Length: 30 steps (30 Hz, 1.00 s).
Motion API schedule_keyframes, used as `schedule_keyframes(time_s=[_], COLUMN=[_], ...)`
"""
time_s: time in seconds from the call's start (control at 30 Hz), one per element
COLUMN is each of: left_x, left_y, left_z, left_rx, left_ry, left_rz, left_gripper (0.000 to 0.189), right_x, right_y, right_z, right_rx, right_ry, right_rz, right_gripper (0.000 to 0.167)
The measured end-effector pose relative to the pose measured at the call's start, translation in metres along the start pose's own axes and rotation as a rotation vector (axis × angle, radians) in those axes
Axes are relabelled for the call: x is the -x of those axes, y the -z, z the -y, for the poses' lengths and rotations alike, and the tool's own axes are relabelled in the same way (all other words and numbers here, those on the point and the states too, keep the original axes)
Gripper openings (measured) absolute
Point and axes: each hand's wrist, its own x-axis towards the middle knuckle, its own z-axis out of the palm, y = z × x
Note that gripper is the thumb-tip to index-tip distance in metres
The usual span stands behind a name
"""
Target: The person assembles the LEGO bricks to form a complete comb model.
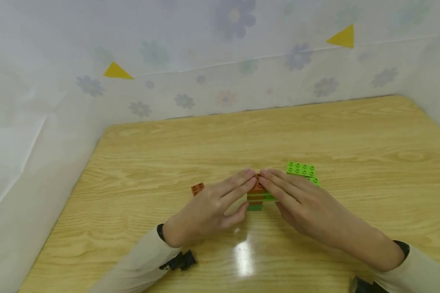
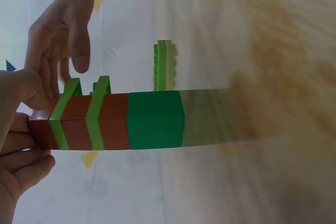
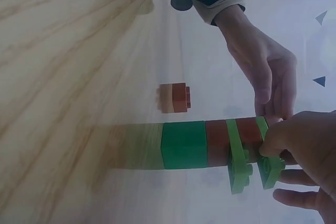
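Note:
A stack of toy building bricks (image 1: 254,199) stands on the table, a dark green brick (image 2: 156,120) at its base. Above it, reddish-brown bricks (image 2: 114,121) alternate with two thin lime-green pieces (image 3: 240,169) that jut out to the right. My left hand (image 1: 214,205) reaches the topmost brown brick (image 1: 257,185) with nearly straight fingertips, its thumb apart, near the stack's left side. From the other side my right hand (image 1: 308,205) touches the same brick with extended fingers. In the left wrist view its thumb hangs apart from the stack.
A loose brown brick (image 1: 197,188) lies left of the stack, partly behind my left hand. Lime-green studded bricks (image 1: 301,168) lie behind my right hand. The wood-grain table (image 1: 161,154) meets a flower-patterned white sheet (image 1: 205,53) at its back edge.

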Motion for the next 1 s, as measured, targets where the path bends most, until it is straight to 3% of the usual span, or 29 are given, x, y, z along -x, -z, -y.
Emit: schedule_keyframes(time_s=[0.33,0.6,0.83,1.0], left_x=[0.002,-0.001,-0.004,-0.006], left_y=[-0.005,-0.009,-0.013,-0.016], left_z=[-0.001,0.003,0.005,0.008], left_rx=[-0.1,-0.045,-0.018,0.072], left_ry=[-0.011,-0.011,-0.005,0.063], left_rz=[-0.028,-0.063,-0.059,-0.059], left_gripper=[0.052,0.049,0.05,0.057], right_x=[-0.002,0.001,0.007,0.008], right_y=[-0.006,-0.008,-0.007,-0.005], right_z=[-0.008,-0.007,-0.005,-0.007], right_rx=[0.074,0.096,0.069,0.052], right_ry=[0.044,0.04,0.003,-0.015], right_rz=[0.027,-0.039,-0.031,-0.02], right_gripper=[0.046,0.042,0.044,0.044])
